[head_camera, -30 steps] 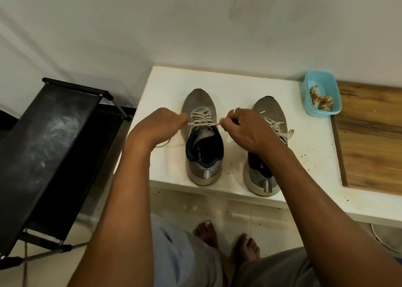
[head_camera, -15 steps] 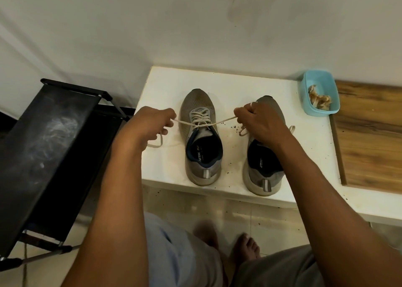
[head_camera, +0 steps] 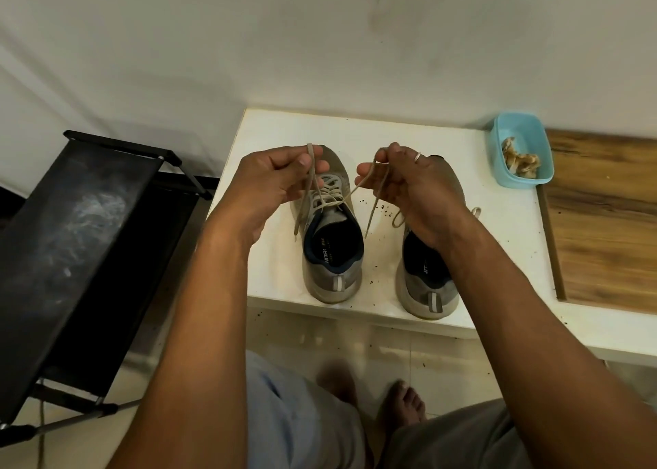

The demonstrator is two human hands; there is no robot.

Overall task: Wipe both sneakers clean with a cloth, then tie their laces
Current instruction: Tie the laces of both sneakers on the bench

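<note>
Two grey sneakers stand side by side on a white counter, heels toward me. My left hand pinches a folded loop of the left sneaker's beige lace above its toe. My right hand pinches a loop of the same lace's other end, its tip hanging down between the shoes. The two ends cross over the tongue. The right sneaker is partly hidden under my right wrist, and its lace lies loose beside it.
A light blue tub holding a crumpled cloth sits at the counter's back right, beside a wooden board. A black rack stands to the left of the counter. Dark crumbs dot the counter. My bare feet are on the tiled floor below.
The hands had pulled the lace ends tight out to the sides. Both hands have now risen and come closer together, each holding a loop of lace.
</note>
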